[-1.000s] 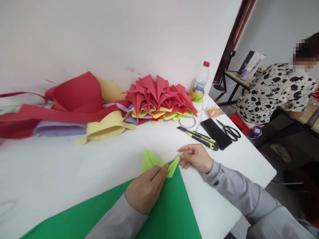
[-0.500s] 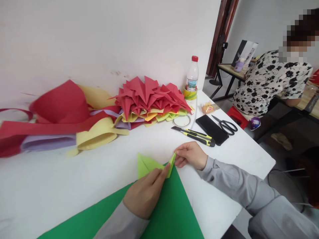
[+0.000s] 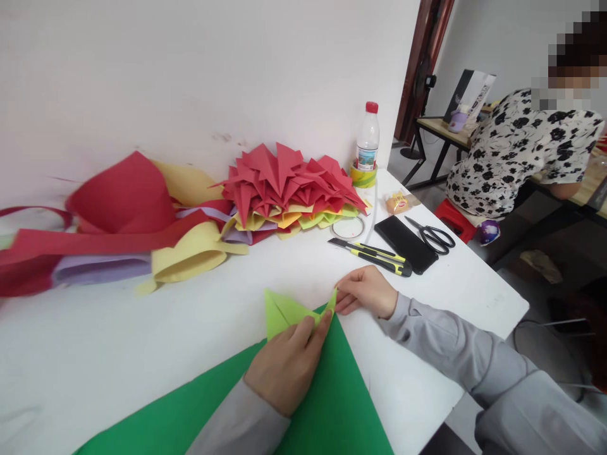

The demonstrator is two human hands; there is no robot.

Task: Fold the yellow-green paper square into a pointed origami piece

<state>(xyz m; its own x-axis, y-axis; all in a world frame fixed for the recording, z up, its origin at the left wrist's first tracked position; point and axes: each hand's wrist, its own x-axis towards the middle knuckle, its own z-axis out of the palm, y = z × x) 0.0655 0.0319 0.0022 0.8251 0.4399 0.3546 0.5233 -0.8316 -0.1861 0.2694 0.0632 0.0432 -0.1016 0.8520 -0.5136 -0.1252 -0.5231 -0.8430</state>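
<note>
right fingers [image 3: 349,291] pinched on folded lime paper [image 3: 286,311], left fingers [image 3: 318,333] together atop it, grip unclear

L hand [image 3: 287,366] covers nr part of lime paper [image 3: 284,309] & some of green sheet [image 3: 348,398], its own palm out of sight; green sheet & L sleeve [image 3: 244,420] run off btm edge. Red paper [image 3: 28,268] is cut off at L edge, a bit blurred there, & head [image 3: 581,47] of seated person [image 3: 507,155] is pixelated + cut by R edge. Print on bottle label [image 3: 367,158] & snack wrapper [image 3: 398,203] is too small to read.
</note>
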